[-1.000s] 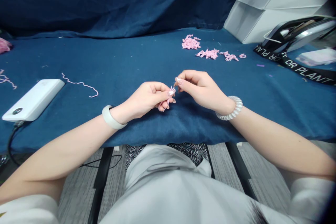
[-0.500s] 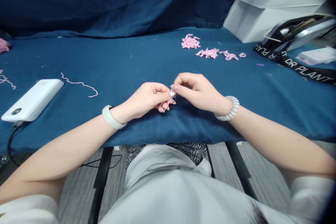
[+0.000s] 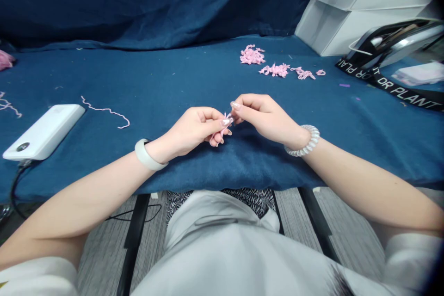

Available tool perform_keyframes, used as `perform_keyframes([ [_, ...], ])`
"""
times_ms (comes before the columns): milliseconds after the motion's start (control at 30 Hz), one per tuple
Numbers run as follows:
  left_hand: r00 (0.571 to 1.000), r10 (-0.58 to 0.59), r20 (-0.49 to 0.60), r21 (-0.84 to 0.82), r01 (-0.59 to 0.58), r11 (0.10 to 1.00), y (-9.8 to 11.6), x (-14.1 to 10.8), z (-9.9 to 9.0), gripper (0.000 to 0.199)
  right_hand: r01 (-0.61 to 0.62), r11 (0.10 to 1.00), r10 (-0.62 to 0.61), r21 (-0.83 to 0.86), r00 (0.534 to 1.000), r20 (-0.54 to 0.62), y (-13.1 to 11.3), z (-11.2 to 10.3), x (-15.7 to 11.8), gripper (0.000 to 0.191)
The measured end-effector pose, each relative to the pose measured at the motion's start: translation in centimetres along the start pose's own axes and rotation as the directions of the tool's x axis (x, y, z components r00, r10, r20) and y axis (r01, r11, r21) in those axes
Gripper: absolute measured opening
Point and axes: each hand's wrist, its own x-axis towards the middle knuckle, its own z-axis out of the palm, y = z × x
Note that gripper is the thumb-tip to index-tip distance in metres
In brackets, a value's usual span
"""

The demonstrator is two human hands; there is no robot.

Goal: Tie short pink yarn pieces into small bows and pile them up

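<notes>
My left hand (image 3: 204, 129) pinches a thin pink yarn (image 3: 226, 115) between thumb and forefinger, above the front part of the blue-covered table. A small loop of it sticks up past the thumb, and more strands lie across the curled fingers below. Close by on the right, my right hand (image 3: 258, 115) has thumb and forefinger pressed together at the yarn's end. Whether a strand runs between those right fingertips is too small to make out. A single loose pink strand (image 3: 106, 109) lies on the cloth to the left.
Small heaps of pink yarn pieces (image 3: 252, 55) lie beyond my hands. A white power bank (image 3: 45, 132) with a black cable sits at left. On the right are a black strap (image 3: 398, 90) with white lettering, a dark glossy device (image 3: 398, 44) and a pale box (image 3: 360, 9).
My right hand has shifted slightly up and right, away from the left thumb. A small yarn loop now shows above the left fingertips. The left hand has barely moved.
</notes>
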Motion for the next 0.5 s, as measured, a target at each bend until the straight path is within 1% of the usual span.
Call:
perform_keyframes([
  [133,0.999,0.015,-0.034,-0.038,-0.016,0.999,0.15,-0.07,0.07,0.022,0.006,1.0,-0.006,0.002,0.999,0.048,-0.06,0.06,-0.15,0.034],
  [233,0.999,0.014,-0.048,-0.058,-0.017,0.998,0.27,-0.08,0.17,0.024,0.045,0.998,-0.044,-0.038,0.998,0.033,-0.04,0.2,-0.23,0.028],
  [333,0.999,0.006,-0.035,-0.067,-0.008,0.998,0.24,-0.01,0.16,0.023,0.071,0.994,-0.069,-0.079,0.997,0.026,0.07,0.26,-0.17,0.022],
  [500,1.0,0.01,0.016,-0.074,-0.008,0.997,-0.03,0.12,-0.12,0.022,0.09,0.992,-0.09,-0.088,0.996,0.007,0.05,0.24,-0.01,0.02],
])
